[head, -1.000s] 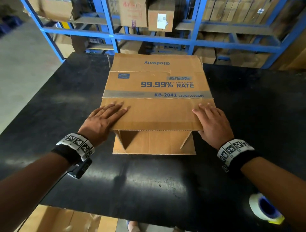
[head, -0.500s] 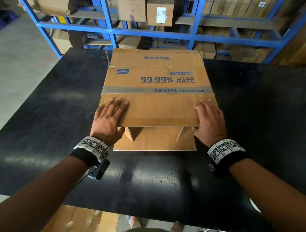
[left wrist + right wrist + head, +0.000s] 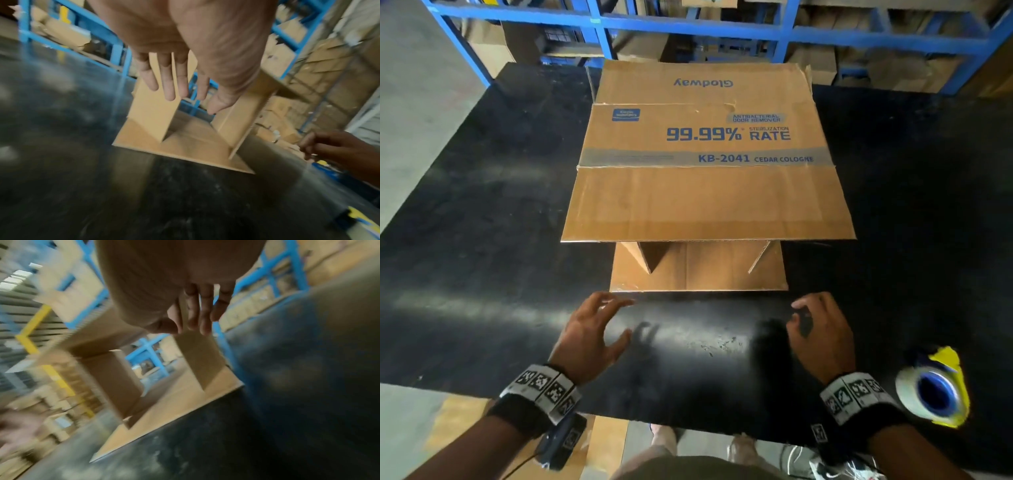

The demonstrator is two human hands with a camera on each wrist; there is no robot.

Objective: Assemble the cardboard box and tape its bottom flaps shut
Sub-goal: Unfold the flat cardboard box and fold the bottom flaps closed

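Observation:
A brown cardboard box [image 3: 705, 171] with blue print lies on its side on the black table [image 3: 482, 274], its open end facing me. Its upper flap [image 3: 705, 205] juts toward me, the lower flap [image 3: 698, 274] lies flat on the table, and the two side flaps stand between them [image 3: 152, 116]. My left hand [image 3: 599, 325] hovers just in front of the lower flap with fingers spread and holds nothing. My right hand [image 3: 815, 322] hovers to the right of it, fingers loosely bent and empty. A roll of clear tape [image 3: 931, 390] on a yellow and blue dispenser lies by my right wrist.
Blue metal shelving [image 3: 722, 27] stacked with cardboard boxes stands behind the table's far edge. The grey floor [image 3: 414, 102] shows on the left. The table's near edge runs just below my wrists, with feet and flat cardboard on the floor below.
Both hands have left the box's upper flap and drawn back toward me, now hovering over the table in front of the lower flap. The tape roll has come into view again.

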